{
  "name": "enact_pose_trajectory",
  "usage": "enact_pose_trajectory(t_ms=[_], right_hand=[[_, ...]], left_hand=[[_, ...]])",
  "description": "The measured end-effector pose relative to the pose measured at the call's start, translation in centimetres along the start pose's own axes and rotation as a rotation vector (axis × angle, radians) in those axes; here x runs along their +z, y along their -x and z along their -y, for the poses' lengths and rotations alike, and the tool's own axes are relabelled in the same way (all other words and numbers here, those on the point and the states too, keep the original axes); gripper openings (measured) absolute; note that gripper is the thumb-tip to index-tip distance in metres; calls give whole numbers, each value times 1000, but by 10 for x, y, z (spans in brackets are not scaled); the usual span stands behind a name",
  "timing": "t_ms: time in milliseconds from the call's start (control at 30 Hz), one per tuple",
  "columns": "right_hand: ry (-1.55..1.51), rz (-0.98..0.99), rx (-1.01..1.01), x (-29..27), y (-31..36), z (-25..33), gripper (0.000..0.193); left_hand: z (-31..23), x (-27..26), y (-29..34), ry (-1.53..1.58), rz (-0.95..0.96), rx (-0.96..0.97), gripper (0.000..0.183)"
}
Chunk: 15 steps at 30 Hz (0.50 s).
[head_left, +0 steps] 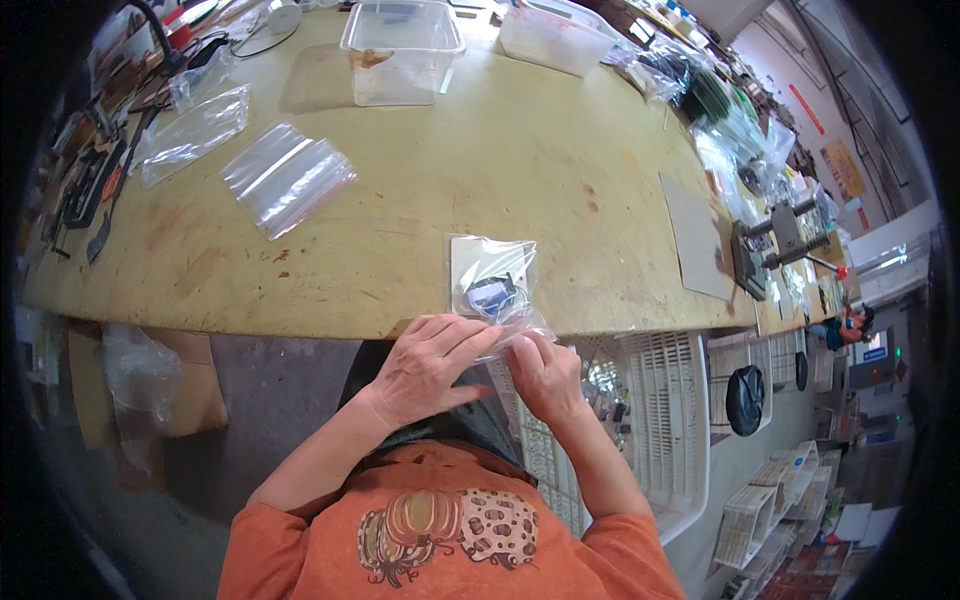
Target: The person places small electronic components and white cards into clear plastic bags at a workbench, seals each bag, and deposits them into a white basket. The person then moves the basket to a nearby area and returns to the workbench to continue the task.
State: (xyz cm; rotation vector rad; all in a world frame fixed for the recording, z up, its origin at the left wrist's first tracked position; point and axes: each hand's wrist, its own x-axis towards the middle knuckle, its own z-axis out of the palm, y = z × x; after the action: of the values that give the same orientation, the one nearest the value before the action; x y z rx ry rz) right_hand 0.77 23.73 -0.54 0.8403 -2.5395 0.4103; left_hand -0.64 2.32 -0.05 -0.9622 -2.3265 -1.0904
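Observation:
At the table's front edge lies a clear plastic bag (527,262) with a white card (474,254) and a small dark and blue item (491,293) inside; the item's exact kind is unclear. My right hand (545,376) is closed, pinching the crumpled near end of the bag. Beside it, my left hand (425,367) has its fingers stretched out, their tips touching the bag's near left side. Its thumb stands apart, slightly blurred, below the table edge.
A stack of clear zip bags (287,180) lies on the table (420,205) to the left. Two clear bins, one a plastic tub (402,75), stand at the back. Right are a grey board (695,240) and a hand press (765,250). A white crate (675,430) sits below.

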Motion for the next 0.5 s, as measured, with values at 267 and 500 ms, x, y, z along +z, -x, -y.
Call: enact_pose_trajectory(t_ms=[267, 500], right_hand=[[-167, -258, 30, -38, 5, 29, 33], [-308, -375, -169, -109, 8, 54, 15]], left_hand=[[3, -26, 5, 29, -51, 215, 25], [-56, -77, 8, -22, -138, 276, 39]])
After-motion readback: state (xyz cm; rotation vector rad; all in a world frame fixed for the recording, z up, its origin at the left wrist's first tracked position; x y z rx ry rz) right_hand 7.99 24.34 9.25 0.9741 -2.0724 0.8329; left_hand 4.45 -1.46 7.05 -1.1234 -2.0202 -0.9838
